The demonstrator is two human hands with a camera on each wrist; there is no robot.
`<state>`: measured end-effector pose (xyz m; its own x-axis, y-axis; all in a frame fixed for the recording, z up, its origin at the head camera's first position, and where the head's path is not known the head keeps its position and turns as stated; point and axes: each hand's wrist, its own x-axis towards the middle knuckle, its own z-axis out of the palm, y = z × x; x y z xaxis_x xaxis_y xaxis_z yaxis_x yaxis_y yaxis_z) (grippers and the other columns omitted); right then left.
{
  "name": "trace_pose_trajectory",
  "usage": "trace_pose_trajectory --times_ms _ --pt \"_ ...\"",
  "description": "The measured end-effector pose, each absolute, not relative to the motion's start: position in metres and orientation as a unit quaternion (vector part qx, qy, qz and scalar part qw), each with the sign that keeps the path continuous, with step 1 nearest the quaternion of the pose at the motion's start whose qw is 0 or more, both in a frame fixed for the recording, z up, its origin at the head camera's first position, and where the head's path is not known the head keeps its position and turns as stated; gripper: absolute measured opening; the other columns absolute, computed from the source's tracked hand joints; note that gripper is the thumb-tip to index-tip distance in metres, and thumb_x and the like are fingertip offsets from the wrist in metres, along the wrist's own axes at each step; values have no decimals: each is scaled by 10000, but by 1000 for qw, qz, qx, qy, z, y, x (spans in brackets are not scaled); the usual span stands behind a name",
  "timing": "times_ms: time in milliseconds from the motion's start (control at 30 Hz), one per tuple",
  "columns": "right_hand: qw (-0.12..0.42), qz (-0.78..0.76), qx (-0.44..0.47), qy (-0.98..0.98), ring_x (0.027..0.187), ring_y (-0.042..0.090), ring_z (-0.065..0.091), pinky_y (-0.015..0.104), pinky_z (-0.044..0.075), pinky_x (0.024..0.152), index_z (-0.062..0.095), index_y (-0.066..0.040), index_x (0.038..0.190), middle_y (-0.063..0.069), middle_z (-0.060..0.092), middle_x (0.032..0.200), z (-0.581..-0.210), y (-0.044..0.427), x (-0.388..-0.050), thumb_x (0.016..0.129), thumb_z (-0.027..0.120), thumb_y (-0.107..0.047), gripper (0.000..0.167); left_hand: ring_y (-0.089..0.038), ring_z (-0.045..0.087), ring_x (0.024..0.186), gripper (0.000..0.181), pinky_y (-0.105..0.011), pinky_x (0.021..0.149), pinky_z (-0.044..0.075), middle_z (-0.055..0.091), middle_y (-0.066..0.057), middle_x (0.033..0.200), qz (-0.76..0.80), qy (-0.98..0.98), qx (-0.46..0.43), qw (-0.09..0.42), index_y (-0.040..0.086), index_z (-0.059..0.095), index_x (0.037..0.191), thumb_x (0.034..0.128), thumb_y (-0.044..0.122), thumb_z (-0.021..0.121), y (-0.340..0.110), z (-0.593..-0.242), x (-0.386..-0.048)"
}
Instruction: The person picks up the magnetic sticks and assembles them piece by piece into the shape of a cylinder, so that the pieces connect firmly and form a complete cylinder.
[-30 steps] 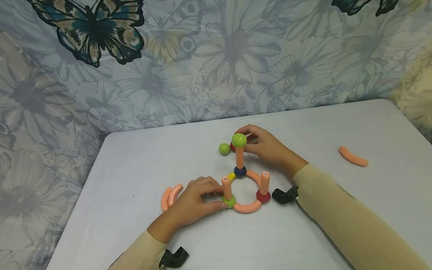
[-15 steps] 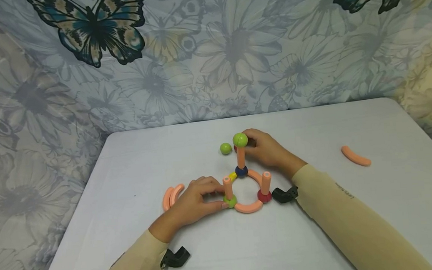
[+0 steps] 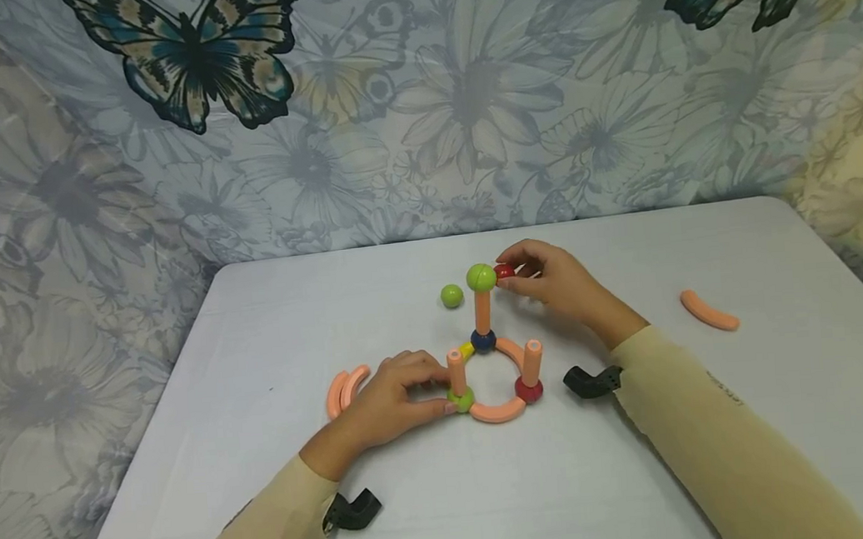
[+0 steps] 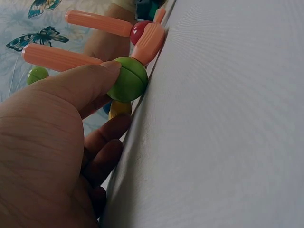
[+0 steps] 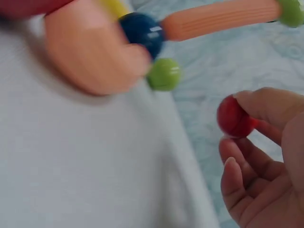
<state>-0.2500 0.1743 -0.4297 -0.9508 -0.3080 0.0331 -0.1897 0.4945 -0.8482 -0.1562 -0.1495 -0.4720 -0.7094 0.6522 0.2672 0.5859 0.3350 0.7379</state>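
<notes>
Curved orange sticks (image 3: 333,395), two of 'em, lie side by side on the tabletop (image 3: 448,510) left of the ring frame (image 3: 497,413), prob parked out of the way. Next over, left hand (image 3: 388,402) pinches the green corner ball (image 4: 132,81) btwn thumb and fingers, imo to steady the frame b/c it's only balls + sticks. Loose green ball (image 3: 452,296) sits behind the frame, touching nothing. Blue ball (image 3: 484,341) at the rear corner carries an upright post (image 3: 483,312) w/ a green cap ball (image 3: 481,278). Red ball (image 5: 235,117) is near that cap, looks off the table, in a narrow thumb-and-finger pinch by the right hand (image 3: 564,284); prob held lightly so most of it's uncovered. Red corner ball (image 3: 529,389) props up a stick w/ no cap. Far right, another curved stick (image 3: 708,310) lies well apart, maybe a spare.
</notes>
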Motion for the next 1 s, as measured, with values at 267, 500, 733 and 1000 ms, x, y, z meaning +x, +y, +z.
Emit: trace_pose_trajectory --times_ms 267,500,733,1000 --pt "12 -527 -145 837 1123 237 654 238 543 889 667 -113 1471 96 686 1318 -391 199 -226 1056 775 -243 448 -149 635 1016 250 -352 885 488 726 151 1102 432 817 379 35 202 832 1161 926 185 912 -150 -471 -156" --pt "-26 -553 -172 815 1086 237 677 230 569 886 687 -82 1398 99 685 1274 -361 201 -198 1036 786 -142 380 -146 638 1021 247 -356 886 495 727 136 1106 435 815 381 35 198 830 1167 933 186 907 -149 -472 -156" --pt "-49 -577 -291 761 1009 262 715 266 600 842 693 2 1303 139 702 1165 -345 189 -177 952 759 120 377 -127 627 1023 247 -352 892 491 722 155 1123 428 820 378 39 203 825 1167 934 197 906 -150 -472 -156" --pt "-29 -558 -393 731 1034 269 695 306 588 908 694 -11 1283 51 698 1221 -351 167 -168 919 760 172 413 -124 627 1023 249 -356 889 496 720 154 1119 424 823 375 37 211 821 1166 932 210 907 -149 -473 -156"
